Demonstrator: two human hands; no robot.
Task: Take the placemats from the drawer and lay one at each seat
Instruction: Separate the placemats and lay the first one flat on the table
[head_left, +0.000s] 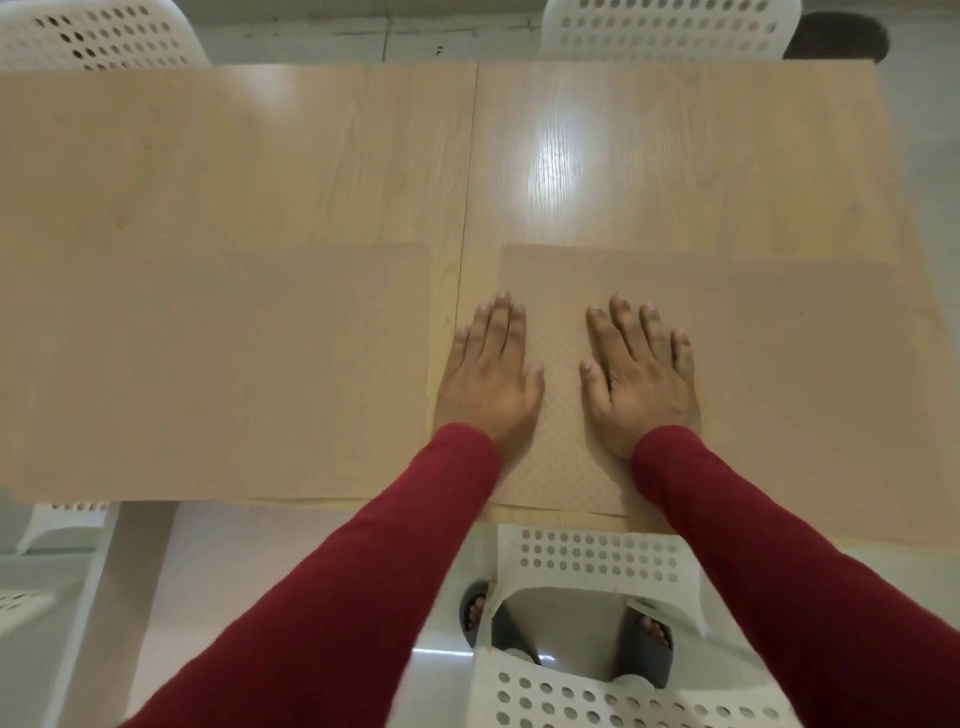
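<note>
A tan placemat (753, 364) lies flat on the near right part of the light wooden table (311, 171). Both my hands press on its left portion with fingers straight. My left hand (491, 374) lies over the mat's left edge, partly on bare table. My right hand (641, 379) rests flat on the mat beside it. A second tan placemat (218, 364) lies flat on the near left part of the table, apart from my hands.
A white perforated chair (597, 561) stands right in front of me, tucked under the near edge. Two more white chairs (98, 34) (670, 26) stand at the far side. Another chair (57, 519) shows at the lower left.
</note>
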